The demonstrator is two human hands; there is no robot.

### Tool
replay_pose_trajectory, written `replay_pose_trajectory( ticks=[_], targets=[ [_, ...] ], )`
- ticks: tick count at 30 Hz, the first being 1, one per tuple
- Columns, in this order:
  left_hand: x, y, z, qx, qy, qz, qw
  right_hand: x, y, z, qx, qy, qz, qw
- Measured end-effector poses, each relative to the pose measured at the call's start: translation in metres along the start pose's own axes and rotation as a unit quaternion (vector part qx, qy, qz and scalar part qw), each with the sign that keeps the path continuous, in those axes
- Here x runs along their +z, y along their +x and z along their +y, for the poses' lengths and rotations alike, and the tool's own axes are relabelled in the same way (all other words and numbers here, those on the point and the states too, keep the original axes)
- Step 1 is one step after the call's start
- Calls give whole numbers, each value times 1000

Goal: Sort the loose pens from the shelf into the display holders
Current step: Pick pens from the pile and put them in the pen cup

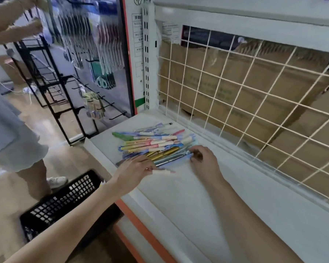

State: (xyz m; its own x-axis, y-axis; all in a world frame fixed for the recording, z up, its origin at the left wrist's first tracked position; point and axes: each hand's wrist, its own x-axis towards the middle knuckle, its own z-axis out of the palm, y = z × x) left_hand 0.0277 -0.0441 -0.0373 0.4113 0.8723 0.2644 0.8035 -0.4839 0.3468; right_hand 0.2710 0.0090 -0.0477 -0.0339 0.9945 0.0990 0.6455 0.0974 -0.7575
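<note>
Both hands (203, 158) reach the pens (152, 143) — grip blurred.

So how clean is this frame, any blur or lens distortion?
Head view: motion blur smears the hanging goods on the black wire rack; the white wire grid bows from wide-angle distortion; the pile of coloured pens stays readable; lighting even, no harsh glare.

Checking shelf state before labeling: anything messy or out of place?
Yes. The loose pens lie in a crisscrossed heap on the white shelf, not in any holder. One pink-tipped pen sits apart by the left hand. No display holders in view.
</note>
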Motion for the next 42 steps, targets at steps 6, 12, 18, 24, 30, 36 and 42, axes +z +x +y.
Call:
replay_pose_trajectory(
  ticks=[6,12,18,24,30,36,42],
  targets=[
    [3,12,-3,71,22,-6,997,-11,-5,-4,8,31,-34,999],
    [3,22,2,38,-60,-3,997,-28,-14,-2,32,102,-67,992],
    [-2,43,20,-16,-211,42,976,-47,-35,-4,109,408,7,906],
    [9,71,55,-51,-374,76,923,-74,-62,2,138,531,92,831],
    [30,94,109,-56,-480,38,875,-114,-92,13,156,523,183,818],
    [53,103,166,-40,-519,-20,854,-155,-134,32,165,495,224,823],
    [62,92,219,-35,-519,-59,852,-190,-183,51,165,468,238,835]
  ],
)
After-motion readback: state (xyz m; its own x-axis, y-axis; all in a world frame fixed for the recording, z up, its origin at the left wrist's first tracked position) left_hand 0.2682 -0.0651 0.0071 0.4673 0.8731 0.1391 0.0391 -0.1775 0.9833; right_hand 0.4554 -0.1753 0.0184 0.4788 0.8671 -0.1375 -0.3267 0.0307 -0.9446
